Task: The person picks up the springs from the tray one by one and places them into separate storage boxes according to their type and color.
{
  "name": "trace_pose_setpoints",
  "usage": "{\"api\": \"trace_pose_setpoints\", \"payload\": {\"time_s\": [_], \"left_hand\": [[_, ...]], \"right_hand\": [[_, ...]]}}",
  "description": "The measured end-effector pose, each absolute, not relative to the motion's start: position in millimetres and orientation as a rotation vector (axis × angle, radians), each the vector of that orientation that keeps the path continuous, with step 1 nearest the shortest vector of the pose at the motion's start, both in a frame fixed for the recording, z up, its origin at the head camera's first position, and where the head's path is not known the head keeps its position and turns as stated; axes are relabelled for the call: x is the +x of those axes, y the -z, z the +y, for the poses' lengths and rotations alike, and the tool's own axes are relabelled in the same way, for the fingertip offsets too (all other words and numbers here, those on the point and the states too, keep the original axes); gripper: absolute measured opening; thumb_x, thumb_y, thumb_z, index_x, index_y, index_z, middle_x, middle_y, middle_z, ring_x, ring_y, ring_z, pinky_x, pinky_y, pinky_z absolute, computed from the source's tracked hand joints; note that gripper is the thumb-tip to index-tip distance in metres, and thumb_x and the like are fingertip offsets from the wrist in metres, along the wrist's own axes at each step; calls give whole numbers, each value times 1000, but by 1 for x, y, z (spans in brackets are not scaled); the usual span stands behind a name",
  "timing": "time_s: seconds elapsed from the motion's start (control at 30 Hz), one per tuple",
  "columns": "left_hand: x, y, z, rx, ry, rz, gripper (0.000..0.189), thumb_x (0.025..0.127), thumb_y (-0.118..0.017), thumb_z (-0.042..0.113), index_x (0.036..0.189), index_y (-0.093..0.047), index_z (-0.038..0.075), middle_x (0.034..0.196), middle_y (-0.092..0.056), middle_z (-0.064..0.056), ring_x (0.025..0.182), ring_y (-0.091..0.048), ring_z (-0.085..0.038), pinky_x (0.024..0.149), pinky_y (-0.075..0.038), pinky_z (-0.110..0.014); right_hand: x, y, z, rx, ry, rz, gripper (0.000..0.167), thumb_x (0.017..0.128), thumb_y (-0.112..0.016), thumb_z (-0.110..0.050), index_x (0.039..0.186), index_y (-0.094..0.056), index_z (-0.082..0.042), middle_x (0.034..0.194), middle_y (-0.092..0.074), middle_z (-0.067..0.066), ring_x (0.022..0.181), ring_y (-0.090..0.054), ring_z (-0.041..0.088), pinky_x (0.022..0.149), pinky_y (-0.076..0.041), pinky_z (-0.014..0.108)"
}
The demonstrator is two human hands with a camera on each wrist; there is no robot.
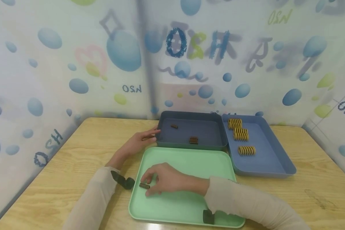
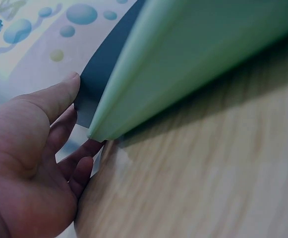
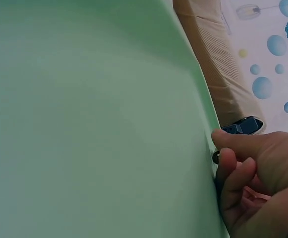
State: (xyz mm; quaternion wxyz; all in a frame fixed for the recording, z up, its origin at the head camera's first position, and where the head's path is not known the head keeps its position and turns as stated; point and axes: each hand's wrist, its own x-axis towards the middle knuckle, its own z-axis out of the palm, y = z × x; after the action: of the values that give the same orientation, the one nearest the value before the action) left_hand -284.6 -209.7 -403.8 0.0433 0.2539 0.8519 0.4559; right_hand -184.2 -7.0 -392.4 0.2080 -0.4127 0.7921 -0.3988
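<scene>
In the head view my right hand (image 1: 168,179) is over the left part of a light green tray (image 1: 189,204), with thumb and fingertips at a small dark coil spring (image 1: 144,185). The right wrist view shows the spring's round end (image 3: 215,156) between thumb and finger, beside the tray's rim. My left hand (image 1: 136,143) touches the left wall of a dark blue-grey tray (image 1: 207,147) behind the green one. Its thumb and fingers are loosely extended there, as the left wrist view of the hand (image 2: 29,153) also shows.
Inside the dark tray lie a small dark spring (image 1: 174,126) and a group of reddish-brown springs (image 1: 194,140). A blue tray (image 1: 264,171) at the right bears several larger yellow springs (image 1: 246,150). All trays stand on a wooden table (image 1: 313,188) before a patterned wall (image 1: 172,76).
</scene>
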Motion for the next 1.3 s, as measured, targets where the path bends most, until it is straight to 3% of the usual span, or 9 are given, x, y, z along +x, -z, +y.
{"api": "trace_pose_setpoints", "payload": {"time_s": [0.23,0.5,0.9,1.17,1.3], "left_hand": [[-283,403,-208,807,-1447,2574,44,98,-57,21,140,-50,9,153,-32,-2,128,-46,-27,106,-32,-47],[-264,376,-200,823,-1436,2558,42,98,-54,10,139,-47,-1,152,-29,-16,129,-42,-37,105,-32,-50],[-278,395,-204,792,-1417,2589,43,99,-54,12,140,-48,3,153,-29,-10,126,-46,-36,104,-34,-51],[-283,402,-207,827,-1406,2609,44,98,-56,24,140,-50,11,153,-31,-2,125,-49,-27,103,-37,-45],[-283,404,-207,834,-1406,2623,44,98,-56,23,140,-51,10,153,-32,-1,124,-50,-27,103,-37,-47]], "right_hand": [[-185,394,-8,-1108,1117,2204,22,81,-77,-9,102,-71,-13,85,-60,-11,47,-57,5,51,-52,23],[-187,395,-11,-1144,1120,2217,21,81,-77,-9,101,-71,-13,81,-61,-13,44,-55,4,47,-51,23],[-188,396,-12,-1130,1141,2201,15,80,-78,-11,95,-73,-13,78,-61,-13,43,-55,5,48,-52,24],[-190,398,-10,-1140,1136,2198,12,81,-78,-14,93,-75,-15,78,-63,-16,43,-55,5,48,-51,24],[-193,399,-8,-1103,1178,2148,11,81,-77,-15,92,-76,-16,80,-66,-16,46,-57,7,47,-51,25]]}}
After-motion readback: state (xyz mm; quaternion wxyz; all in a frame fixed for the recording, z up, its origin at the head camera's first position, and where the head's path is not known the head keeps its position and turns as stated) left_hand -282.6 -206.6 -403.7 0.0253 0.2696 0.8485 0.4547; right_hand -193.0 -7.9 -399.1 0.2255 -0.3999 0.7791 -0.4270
